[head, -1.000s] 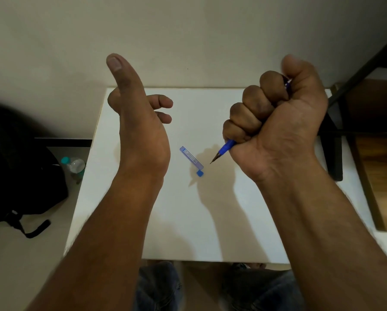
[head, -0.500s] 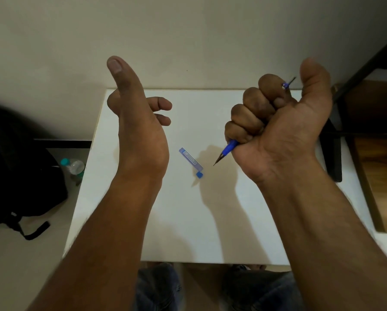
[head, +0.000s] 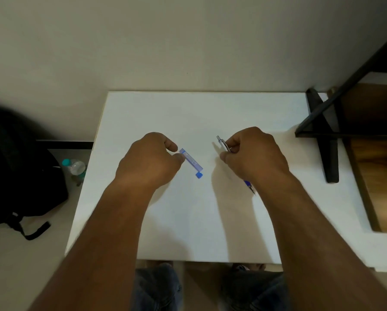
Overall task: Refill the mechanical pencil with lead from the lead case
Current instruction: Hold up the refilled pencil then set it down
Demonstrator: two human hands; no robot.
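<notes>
A slim blue lead case [head: 192, 161] lies slantwise on the white table [head: 188, 221], with its small blue cap [head: 199, 175] loose beside its near end. My left hand [head: 151, 160] rests palm down to the left of the case, thumb and forefinger pinching its far end. My right hand [head: 254, 154] is shut on the mechanical pencil [head: 222, 145]. The pencil's silver top end sticks out up and left of the fingers. Its blue tip end [head: 249, 186] pokes out beneath the wrist.
A black backpack [head: 19, 171] and a water bottle [head: 74, 168] sit on the floor to the left of the table. A black metal frame [head: 322, 122] and a wooden surface [head: 376, 158] stand at the right. A wall lies behind the table; my knees show under its near edge.
Both hands have come down from raised positions to the table. The left hand has closed on the lead case's end. The right hand has turned the pencil so its top points away.
</notes>
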